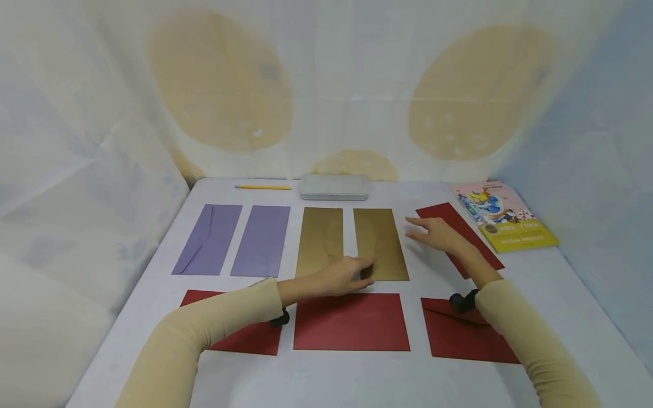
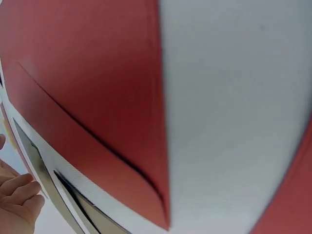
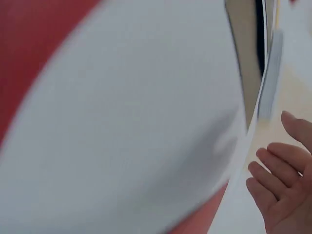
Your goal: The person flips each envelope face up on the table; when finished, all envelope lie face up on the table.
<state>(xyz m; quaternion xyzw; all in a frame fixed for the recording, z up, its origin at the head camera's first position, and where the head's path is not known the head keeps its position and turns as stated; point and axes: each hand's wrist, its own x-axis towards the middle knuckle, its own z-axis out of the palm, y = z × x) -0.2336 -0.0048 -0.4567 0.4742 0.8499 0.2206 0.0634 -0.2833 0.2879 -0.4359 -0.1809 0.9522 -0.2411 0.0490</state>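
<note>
My left hand [image 1: 343,276] hovers over the lower part of two gold envelopes, its index finger pointing right across the right gold envelope [image 1: 385,243]. The left gold envelope [image 1: 312,238] lies partly behind that hand. My right hand [image 1: 436,233] is beside the tilted red envelope [image 1: 466,235], fingers stretched to the left and holding nothing. In the right wrist view the right fingers [image 3: 275,178] are loosely extended. Below the left hand lies a red envelope [image 1: 352,326]. Another red envelope [image 1: 459,340], its flap showing, is partly under the right forearm.
Two purple envelopes, one left [image 1: 209,243] and one right [image 1: 262,238], lie at the left. A red envelope [image 1: 250,340] is half covered by the left sleeve. Along the back are a pencil [image 1: 262,187], a pale case [image 1: 334,188] and a book [image 1: 502,215].
</note>
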